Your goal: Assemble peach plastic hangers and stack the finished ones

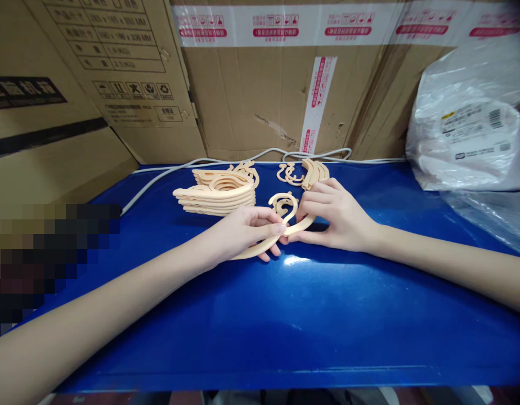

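Observation:
A beige clothes hanger (pixel 301 225) is held just above the blue table, its curved hook pointing up and away from me. My left hand (pixel 243 228) pinches it near the base of the hook, and one of its arms runs under my palm. On the other arm, my right hand (pixel 342 216) is closed, with the fingertips of both hands almost meeting. A neat stack of similar hangers (pixel 218 198) lies just beyond my left hand. Past my right hand sits a smaller bundle of beige hangers (pixel 315 171), partly hidden by my knuckles.
The blue table (pixel 285 326) has cardboard boxes (pixel 260 101) along its back and left. A pale cable (pixel 167 169) runs along the rear edge. At the right stands a clear plastic bag (pixel 466 129) with white contents. Part of the left side is pixelated.

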Action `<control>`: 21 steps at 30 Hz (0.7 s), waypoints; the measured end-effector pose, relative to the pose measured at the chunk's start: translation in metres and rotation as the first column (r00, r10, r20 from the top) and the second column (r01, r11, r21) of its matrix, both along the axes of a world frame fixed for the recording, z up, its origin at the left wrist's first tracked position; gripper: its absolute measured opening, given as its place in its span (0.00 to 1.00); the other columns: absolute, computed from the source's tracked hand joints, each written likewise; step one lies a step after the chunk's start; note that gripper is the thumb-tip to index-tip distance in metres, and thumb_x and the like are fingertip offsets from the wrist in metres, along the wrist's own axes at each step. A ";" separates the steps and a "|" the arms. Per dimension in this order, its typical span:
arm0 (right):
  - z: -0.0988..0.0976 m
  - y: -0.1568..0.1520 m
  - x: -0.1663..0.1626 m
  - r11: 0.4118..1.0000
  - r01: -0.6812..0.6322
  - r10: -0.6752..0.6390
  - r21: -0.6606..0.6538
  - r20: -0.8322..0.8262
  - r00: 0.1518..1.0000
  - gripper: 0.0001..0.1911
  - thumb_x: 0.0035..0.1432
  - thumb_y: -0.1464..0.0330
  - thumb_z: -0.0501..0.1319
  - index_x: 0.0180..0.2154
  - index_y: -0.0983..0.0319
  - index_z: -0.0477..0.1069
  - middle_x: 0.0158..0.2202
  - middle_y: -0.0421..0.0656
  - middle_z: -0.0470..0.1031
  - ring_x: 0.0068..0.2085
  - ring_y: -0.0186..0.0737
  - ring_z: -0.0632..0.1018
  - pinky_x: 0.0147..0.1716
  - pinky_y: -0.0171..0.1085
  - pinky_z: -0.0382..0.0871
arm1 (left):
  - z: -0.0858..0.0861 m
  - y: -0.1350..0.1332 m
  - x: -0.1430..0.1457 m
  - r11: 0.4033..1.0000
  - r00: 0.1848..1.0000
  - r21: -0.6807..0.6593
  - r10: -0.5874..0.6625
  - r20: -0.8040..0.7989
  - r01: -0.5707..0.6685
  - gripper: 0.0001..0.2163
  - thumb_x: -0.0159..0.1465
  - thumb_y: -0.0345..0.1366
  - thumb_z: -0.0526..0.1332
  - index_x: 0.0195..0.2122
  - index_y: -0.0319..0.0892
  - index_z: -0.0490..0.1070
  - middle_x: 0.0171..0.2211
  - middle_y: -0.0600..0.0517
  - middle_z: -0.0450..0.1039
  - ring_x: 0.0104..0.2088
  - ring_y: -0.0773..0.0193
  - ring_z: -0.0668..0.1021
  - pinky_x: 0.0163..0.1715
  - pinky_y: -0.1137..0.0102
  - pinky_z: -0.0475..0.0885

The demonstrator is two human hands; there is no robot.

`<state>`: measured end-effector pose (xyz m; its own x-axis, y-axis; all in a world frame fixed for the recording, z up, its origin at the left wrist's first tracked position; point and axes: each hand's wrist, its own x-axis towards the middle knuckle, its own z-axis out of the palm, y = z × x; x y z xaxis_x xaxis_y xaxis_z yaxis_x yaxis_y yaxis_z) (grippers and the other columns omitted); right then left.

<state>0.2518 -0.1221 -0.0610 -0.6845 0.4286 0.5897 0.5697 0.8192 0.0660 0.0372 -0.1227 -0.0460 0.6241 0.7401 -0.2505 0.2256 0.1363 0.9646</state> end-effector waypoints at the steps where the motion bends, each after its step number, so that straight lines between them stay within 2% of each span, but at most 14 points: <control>1: 0.000 0.001 0.000 1.000 0.010 -0.010 -0.003 -0.009 1.000 0.19 0.60 0.52 0.60 0.29 0.61 0.68 0.26 0.40 0.71 0.32 0.38 0.68 0.37 0.41 0.57 | 0.000 0.000 0.000 1.000 1.000 0.004 0.000 -0.004 0.000 0.04 0.62 0.31 0.61 0.32 0.37 0.70 0.30 0.52 0.75 0.25 0.69 0.78 0.21 0.77 0.74; 7: 0.002 0.000 0.002 0.999 -0.003 0.008 0.049 -0.109 0.994 0.16 0.59 0.55 0.62 0.32 0.60 0.67 0.36 0.45 0.75 0.38 0.42 0.72 0.37 0.42 0.61 | 0.002 -0.003 0.002 1.000 0.999 0.008 0.027 -0.021 -0.027 0.03 0.63 0.31 0.60 0.33 0.37 0.70 0.29 0.53 0.75 0.25 0.70 0.77 0.21 0.78 0.73; 10: 0.005 -0.006 0.003 0.985 -0.034 0.059 0.171 -0.144 0.988 0.09 0.62 0.64 0.60 0.30 0.59 0.66 0.30 0.42 0.74 0.32 0.38 0.72 0.32 0.40 0.62 | 0.000 -0.003 0.003 0.999 0.999 -0.006 0.032 -0.008 -0.032 0.03 0.62 0.31 0.61 0.34 0.37 0.70 0.28 0.53 0.75 0.24 0.71 0.76 0.20 0.78 0.73; 12: 0.006 -0.010 0.003 0.968 -0.114 0.140 0.221 -0.101 0.985 0.08 0.62 0.69 0.58 0.29 0.59 0.65 0.23 0.38 0.71 0.25 0.34 0.69 0.27 0.38 0.60 | -0.001 -0.002 0.002 0.999 0.999 -0.011 0.032 0.006 -0.032 0.03 0.61 0.32 0.62 0.33 0.37 0.70 0.28 0.53 0.75 0.24 0.71 0.76 0.20 0.78 0.72; 14: 0.005 -0.014 0.002 0.946 -0.217 0.227 0.241 -0.017 0.974 0.08 0.62 0.70 0.58 0.29 0.58 0.65 0.20 0.36 0.71 0.21 0.31 0.68 0.23 0.36 0.60 | -0.003 -0.002 0.002 1.000 0.999 -0.018 0.025 0.020 -0.024 0.05 0.59 0.34 0.64 0.32 0.38 0.69 0.28 0.53 0.75 0.24 0.71 0.76 0.20 0.78 0.72; 16: 0.004 -0.015 0.001 0.930 -0.267 0.261 0.251 0.058 0.964 0.07 0.63 0.69 0.57 0.30 0.58 0.67 0.22 0.36 0.74 0.22 0.31 0.70 0.22 0.35 0.61 | -0.003 -0.001 0.002 1.000 0.999 -0.022 0.017 0.034 -0.016 0.07 0.58 0.35 0.66 0.32 0.38 0.69 0.28 0.54 0.75 0.24 0.70 0.76 0.20 0.77 0.72; 18: 0.003 -0.015 0.000 0.940 -0.247 0.237 0.234 0.073 0.969 0.05 0.64 0.69 0.56 0.33 0.59 0.68 0.24 0.36 0.77 0.22 0.31 0.72 0.23 0.35 0.62 | -0.003 -0.001 0.001 1.000 0.999 -0.018 0.015 0.029 -0.014 0.07 0.58 0.35 0.66 0.32 0.38 0.69 0.28 0.54 0.75 0.24 0.70 0.76 0.21 0.77 0.73; 21: 0.002 -0.012 0.001 0.978 -0.157 0.159 0.140 -0.006 0.987 0.05 0.64 0.69 0.55 0.37 0.60 0.69 0.23 0.36 0.76 0.20 0.31 0.71 0.22 0.33 0.62 | -0.001 -0.002 0.001 1.000 1.000 -0.001 0.014 -0.005 -0.014 0.05 0.60 0.34 0.63 0.34 0.38 0.70 0.29 0.53 0.75 0.25 0.71 0.76 0.21 0.78 0.72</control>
<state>0.2525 -0.1343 -0.0591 -0.7265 0.2290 0.6479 0.4360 0.8824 0.1770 0.0385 -0.1245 -0.0470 0.6125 0.7484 -0.2546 0.2290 0.1402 0.9633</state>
